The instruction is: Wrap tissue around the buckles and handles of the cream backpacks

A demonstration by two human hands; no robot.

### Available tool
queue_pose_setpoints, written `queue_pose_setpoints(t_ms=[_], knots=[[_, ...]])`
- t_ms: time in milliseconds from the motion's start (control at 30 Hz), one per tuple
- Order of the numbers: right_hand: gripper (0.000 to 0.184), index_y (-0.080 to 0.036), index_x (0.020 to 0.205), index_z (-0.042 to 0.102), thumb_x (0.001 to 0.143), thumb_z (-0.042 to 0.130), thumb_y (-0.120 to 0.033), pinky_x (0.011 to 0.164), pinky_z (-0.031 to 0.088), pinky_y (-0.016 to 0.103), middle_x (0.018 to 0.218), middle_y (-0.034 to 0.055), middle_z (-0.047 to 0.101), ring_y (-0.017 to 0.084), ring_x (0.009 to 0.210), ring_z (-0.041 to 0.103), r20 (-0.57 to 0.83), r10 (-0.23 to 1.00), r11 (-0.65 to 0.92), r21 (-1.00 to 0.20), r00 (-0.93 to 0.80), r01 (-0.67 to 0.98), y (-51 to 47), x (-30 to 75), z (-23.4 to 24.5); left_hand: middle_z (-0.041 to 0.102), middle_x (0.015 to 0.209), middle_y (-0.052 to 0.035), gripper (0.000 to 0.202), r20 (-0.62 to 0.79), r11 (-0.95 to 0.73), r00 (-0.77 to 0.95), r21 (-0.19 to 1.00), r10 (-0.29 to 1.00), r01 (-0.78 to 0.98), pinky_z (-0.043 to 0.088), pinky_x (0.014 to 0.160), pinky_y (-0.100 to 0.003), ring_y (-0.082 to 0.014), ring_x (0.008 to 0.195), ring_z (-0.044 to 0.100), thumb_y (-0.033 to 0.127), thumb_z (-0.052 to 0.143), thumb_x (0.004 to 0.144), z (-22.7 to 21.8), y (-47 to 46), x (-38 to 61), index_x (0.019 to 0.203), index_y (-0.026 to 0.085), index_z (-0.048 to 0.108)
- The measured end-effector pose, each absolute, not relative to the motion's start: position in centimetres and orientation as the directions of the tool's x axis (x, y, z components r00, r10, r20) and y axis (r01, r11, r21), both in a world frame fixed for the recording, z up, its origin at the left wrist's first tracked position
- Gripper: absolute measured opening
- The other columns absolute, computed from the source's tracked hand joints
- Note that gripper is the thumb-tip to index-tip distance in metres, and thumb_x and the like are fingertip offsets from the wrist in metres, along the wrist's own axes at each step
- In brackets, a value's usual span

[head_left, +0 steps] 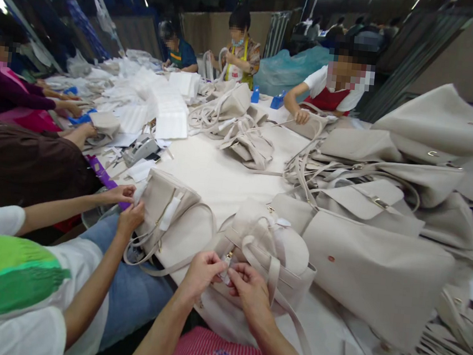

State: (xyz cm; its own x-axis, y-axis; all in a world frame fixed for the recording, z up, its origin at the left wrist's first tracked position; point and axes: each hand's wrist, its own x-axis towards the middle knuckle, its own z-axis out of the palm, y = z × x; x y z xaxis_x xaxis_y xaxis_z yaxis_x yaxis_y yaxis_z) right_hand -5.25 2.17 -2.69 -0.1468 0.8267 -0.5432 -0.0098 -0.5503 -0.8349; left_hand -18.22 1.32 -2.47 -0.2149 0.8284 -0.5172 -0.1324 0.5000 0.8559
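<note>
A beige backpack (pixel 270 242) with straps and gold-coloured zip hardware lies on the table right in front of me. At its near side, my left hand (pixel 204 272) pinches a zipper pull (pixel 227 263) between thumb and fingertips. A thin whitish, half-clear wrap seems to cover the pull. From the other side, the fingers of my right hand (pixel 250 293) are closed on the lower end of that same small piece. Both hands nearly touch. A loose strap (pixel 295 323) hangs down past my right wrist.
Beige bags (pixel 374 263) are heaped on the right. On the left, a co-worker's hands (pixel 130 212) work at another beige bag (pixel 168 210). White foam sheets (pixel 168 107) and more bags (pixel 248 139) lie farther back. Other people stand around the table (pixel 204 163).
</note>
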Motion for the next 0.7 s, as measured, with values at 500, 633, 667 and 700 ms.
queue_pose_setpoints(t_ms=[500,633,667,700], knots=[[0.033,-0.016,0.073,0.074,0.055,0.078,-0.043,0.049,0.042,0.018,0.063,0.001,0.066,0.012,0.06,0.058,-0.664,0.722,-0.689,-0.663,-0.194,-0.294,1.9,-5.9,-2.1,0.05,0.051,0.0067,0.031,-0.513,0.481,-0.21,0.857,0.832,-0.185,0.043,0.048,-0.022,-0.0096,0.047,0.05,0.033,0.076,0.057,-3.1,1.5,-18.6,0.059,0.018,0.049],[0.036,-0.015,0.074,0.074,0.055,0.077,-0.045,0.048,0.041,0.018,0.06,0.0007,0.063,0.012,0.059,0.055,-0.652,0.734,-0.677,-0.684,-0.189,-0.271,2.0,-6.3,-2.3,0.054,0.053,0.0067,0.034,-0.521,0.485,-0.217,0.851,0.826,-0.199,0.039,0.044,-0.021,-0.0095,0.044,0.05,0.033,0.077,0.055,-3.2,1.6,-18.6,0.07,0.019,0.05],[0.036,-0.015,0.075,0.074,0.056,0.076,-0.046,0.049,0.041,0.019,0.061,0.0009,0.063,0.012,0.06,0.055,-0.648,0.739,-0.673,-0.693,-0.183,-0.26,2.0,-6.3,-2.3,0.055,0.054,0.0061,0.034,-0.524,0.487,-0.218,0.85,0.823,-0.202,0.039,0.044,-0.021,-0.0101,0.044,0.051,0.033,0.077,0.055,-3.2,1.6,-18.6,0.072,0.019,0.051],[0.036,-0.015,0.076,0.074,0.058,0.074,-0.046,0.049,0.041,0.019,0.062,0.001,0.063,0.012,0.06,0.055,-0.643,0.746,-0.665,-0.707,-0.173,-0.242,2.0,-6.4,-2.4,0.056,0.055,0.0054,0.034,-0.526,0.489,-0.218,0.848,0.822,-0.203,0.039,0.044,-0.021,-0.0105,0.045,0.052,0.034,0.077,0.055,-3.2,1.6,-18.6,0.073,0.019,0.052]])
